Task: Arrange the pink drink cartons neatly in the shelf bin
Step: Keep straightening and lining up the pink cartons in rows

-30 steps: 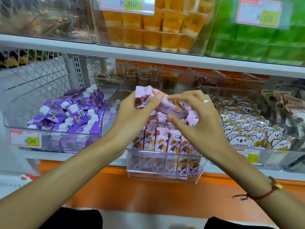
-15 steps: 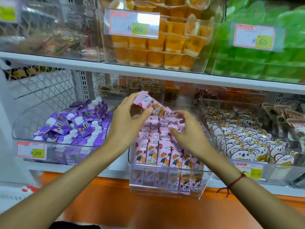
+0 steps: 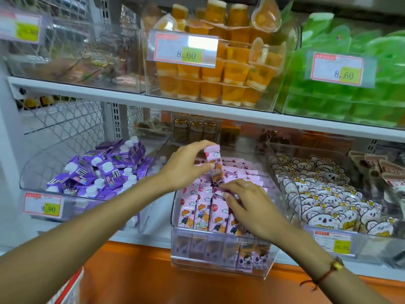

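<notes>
Over the clear shelf bin (image 3: 221, 257), the left hand (image 3: 186, 165) pinches one pink carton (image 3: 213, 160) tilted above the rows, its grip curled round the carton's upper end. The right hand (image 3: 247, 205) rests on the packed pink cartons (image 3: 203, 207), fingers bent, tips pressing among them.

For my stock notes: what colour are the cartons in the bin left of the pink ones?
Purple cartons with white caps, seen clearly in the head view.
</notes>
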The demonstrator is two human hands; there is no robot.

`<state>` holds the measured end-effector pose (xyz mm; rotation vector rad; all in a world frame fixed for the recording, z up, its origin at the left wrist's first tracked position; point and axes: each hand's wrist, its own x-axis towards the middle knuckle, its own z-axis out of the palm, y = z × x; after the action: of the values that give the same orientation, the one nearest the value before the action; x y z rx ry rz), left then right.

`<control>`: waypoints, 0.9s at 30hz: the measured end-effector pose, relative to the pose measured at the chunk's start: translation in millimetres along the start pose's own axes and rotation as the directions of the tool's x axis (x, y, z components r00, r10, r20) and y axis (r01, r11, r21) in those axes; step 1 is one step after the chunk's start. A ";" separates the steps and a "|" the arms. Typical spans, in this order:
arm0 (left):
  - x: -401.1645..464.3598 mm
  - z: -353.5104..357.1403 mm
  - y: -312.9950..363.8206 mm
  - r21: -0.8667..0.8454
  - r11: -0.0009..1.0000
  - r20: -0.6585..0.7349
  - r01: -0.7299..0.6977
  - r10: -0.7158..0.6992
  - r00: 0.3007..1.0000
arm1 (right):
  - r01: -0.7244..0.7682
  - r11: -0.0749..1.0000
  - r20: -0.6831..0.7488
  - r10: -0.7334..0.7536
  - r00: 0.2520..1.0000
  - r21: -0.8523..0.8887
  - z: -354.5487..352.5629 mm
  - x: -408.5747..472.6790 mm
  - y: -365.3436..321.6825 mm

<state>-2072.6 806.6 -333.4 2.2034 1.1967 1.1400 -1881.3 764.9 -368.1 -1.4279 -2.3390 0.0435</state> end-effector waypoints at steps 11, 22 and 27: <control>42.1 4.3 7.7 0.368 0.929 0.357 -0.031 -0.111 0.927 | -0.003 1.000 -0.021 0.003 1.000 -0.006 0.4 -1.0 -1.9; 41.0 19.4 -9.5 0.567 0.779 0.531 -0.268 -0.097 0.842 | -0.010 1.000 -0.085 0.012 0.996 0.020 -5.3 -14.9 -3.3; 36.1 16.9 -1.4 0.548 0.814 0.417 -0.194 -0.065 0.907 | -0.013 0.997 0.007 0.013 1.000 -0.071 -3.7 -17.7 -5.4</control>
<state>-2048.7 838.0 -327.3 2.7603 1.4000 0.2697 -1877.5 746.4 -369.1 -1.4785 -2.3589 -0.0312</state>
